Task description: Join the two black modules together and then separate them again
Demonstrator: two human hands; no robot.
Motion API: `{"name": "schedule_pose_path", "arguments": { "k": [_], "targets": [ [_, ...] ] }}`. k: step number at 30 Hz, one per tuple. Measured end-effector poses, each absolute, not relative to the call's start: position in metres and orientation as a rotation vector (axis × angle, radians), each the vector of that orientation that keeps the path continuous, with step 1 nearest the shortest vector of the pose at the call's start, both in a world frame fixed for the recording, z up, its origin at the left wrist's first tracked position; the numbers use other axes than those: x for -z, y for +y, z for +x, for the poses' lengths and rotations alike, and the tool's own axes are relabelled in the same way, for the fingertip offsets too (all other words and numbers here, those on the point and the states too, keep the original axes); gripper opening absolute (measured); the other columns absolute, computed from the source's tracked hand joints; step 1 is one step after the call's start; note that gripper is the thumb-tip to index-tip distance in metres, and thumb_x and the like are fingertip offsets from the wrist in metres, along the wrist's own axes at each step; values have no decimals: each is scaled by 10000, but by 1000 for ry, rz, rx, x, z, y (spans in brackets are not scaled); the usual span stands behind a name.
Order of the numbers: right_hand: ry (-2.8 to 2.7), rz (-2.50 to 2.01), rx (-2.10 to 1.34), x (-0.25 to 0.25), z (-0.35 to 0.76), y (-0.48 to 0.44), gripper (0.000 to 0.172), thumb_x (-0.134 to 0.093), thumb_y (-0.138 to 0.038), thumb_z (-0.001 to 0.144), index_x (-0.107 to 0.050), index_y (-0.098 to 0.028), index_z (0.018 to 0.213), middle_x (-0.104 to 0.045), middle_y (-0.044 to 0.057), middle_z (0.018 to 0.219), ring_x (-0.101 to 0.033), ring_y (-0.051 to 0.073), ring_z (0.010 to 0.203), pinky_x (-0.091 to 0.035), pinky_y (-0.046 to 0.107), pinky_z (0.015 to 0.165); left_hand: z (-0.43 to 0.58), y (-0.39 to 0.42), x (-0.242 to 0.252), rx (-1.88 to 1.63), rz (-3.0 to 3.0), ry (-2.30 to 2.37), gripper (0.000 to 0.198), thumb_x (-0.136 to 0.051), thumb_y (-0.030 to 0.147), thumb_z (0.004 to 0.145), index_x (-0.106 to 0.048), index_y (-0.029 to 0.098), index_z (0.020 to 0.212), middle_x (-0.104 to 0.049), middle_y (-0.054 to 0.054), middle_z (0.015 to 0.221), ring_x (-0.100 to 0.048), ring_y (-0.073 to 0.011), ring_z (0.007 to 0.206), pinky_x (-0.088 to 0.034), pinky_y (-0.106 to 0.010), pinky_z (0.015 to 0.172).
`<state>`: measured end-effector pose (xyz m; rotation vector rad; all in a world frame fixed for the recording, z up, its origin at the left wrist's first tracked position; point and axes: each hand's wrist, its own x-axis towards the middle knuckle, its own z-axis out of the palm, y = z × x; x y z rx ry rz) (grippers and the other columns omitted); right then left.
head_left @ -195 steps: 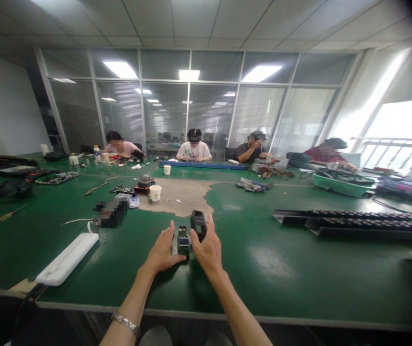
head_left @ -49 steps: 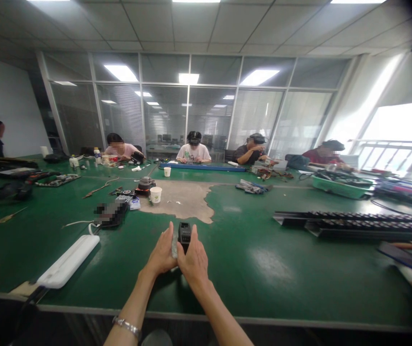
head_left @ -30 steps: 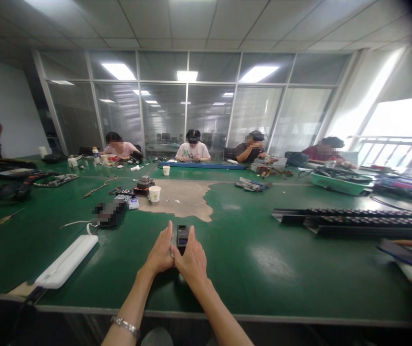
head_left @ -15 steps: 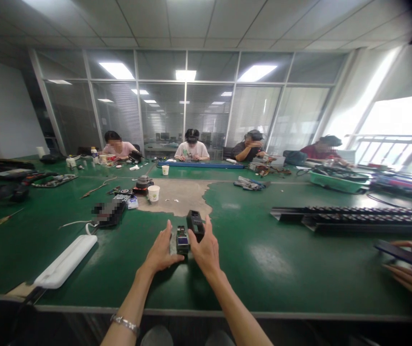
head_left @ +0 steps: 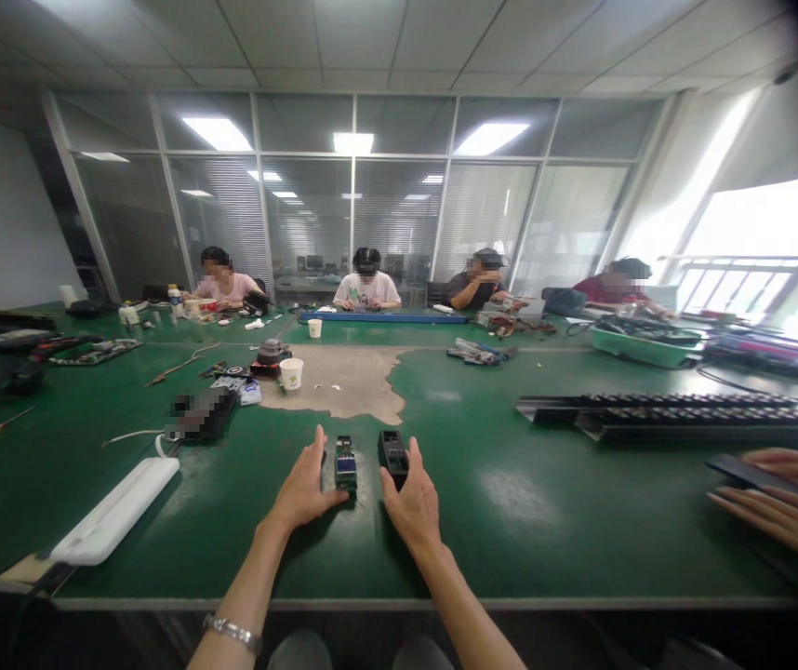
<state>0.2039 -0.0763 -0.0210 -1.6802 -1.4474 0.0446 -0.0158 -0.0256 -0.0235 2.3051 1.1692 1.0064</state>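
Note:
A small circuit board module with a bluish screen lies lengthwise on the green table in front of me. Beside it, to the left, rests my left hand, fingers stretched out and thumb reaching toward the module's near end. Whether that thumb touches it I cannot tell. A black plastic casing with openings in its face is held by my right hand, thumb at its near left and fingers along its right side. A narrow gap separates casing and module.
At left lie a white power strip and a partly blurred dark device. A paper cup stands ahead on a bare tabletop patch. Long black metal rails are on the right. Nearby, another person's hands hold a dark flat piece.
My right hand has brought the black casing nearer and to the right, away from the module, and lowered it. My left hand stays beside the module. The view has shifted slightly.

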Motion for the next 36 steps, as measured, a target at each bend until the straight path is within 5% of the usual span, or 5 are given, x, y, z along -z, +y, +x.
{"name": "schedule_pose_path", "arguments": {
  "k": [13,20,36],
  "targets": [
    [-1480,-1755,159,18,200,-85,817,-517,-459,846,-188,-78,1489,-383,209,1459,-435,332,1278,-388,453,993,-15,-25,26,-1009,2375,1223,1261,-824,384,660,86,198,1512,-286,-184,1529,-218,-356,1428,-145,-561,1161],
    [-1518,-1802,88,19,201,-87,724,-466,-358,889,-188,-60,1488,-590,197,1232,-590,304,1063,-431,429,908,-15,-25,26,-1004,2374,1219,1256,-818,374,663,91,201,1512,-291,-183,1526,-225,-363,1424,-150,-573,1155],
    [-1515,-1538,-146,-31,136,-88,725,-497,-364,880,-212,-100,1492,-562,177,1297,-564,275,1156,-432,396,963,-18,-19,33,-1057,2360,1162,1221,-767,399,695,122,189,1505,-272,-203,1520,-273,-369,1396,-266,-575,1109]
  ]
}}
